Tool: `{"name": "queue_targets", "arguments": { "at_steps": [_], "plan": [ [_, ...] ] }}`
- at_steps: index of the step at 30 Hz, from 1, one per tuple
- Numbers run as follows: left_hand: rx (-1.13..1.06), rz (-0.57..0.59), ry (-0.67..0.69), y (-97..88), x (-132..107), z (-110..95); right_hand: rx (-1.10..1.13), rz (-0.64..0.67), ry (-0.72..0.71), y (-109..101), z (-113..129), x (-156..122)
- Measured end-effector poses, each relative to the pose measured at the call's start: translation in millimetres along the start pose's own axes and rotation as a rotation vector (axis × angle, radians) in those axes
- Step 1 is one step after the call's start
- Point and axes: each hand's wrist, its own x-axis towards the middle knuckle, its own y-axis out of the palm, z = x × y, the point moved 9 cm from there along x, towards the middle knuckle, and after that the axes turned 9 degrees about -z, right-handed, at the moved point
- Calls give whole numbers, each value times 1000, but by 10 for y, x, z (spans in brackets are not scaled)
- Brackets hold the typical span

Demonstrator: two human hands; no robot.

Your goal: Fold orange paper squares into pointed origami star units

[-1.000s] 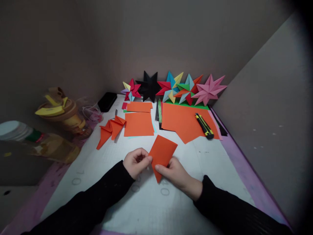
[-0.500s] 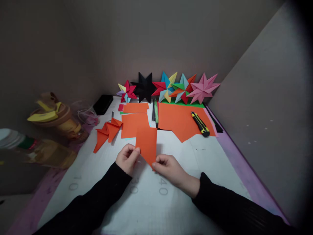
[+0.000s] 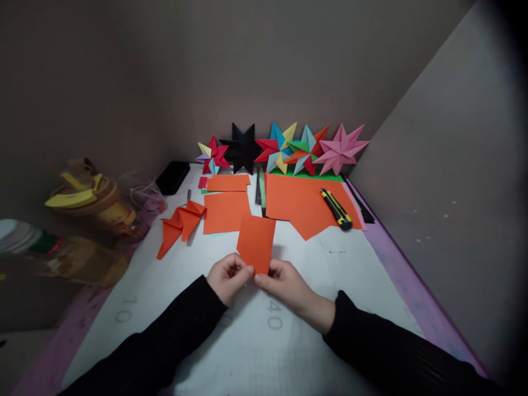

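My left hand and my right hand both pinch the near edge of a small orange paper rectangle, held just above the white cutting mat. The fingertips of the two hands nearly touch under the paper. Both arms wear black sleeves. Beyond the paper lie a flat orange sheet, a narrower orange strip and a large orange sheet with a cut corner. Folded orange pieces lie to the left.
A yellow and black utility knife rests on the large sheet. Several paper stars lean against the back wall. A black box, a brown and yellow object and a bottle are at the left. Grey walls close in on both sides.
The orange rectangle has been turned from a tilted position to nearly upright, and both hands have come together at its near edge.
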Motion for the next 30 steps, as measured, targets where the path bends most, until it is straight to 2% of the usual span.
{"name": "queue_targets", "arguments": {
  "at_steps": [5,11,21,23,27,30],
  "plan": [
    [-12,40,11,33,-16,-39,-9,13,26,8,-30,-6],
    [-66,-93,16,-117,-21,-133,-24,48,104,-1,-108,-18],
    [63,-147,120,-172,-9,-150,-44,88,81,66,-90,-19],
    [75,-112,109,-133,-7,-109,-49,91,73,71,-99,-17],
    [126,61,76,45,-42,-19,-25,73,38,61,-82,-8],
    [167,67,86,56,-51,-9,-12,44,26,43,-81,4]
  ]
}}
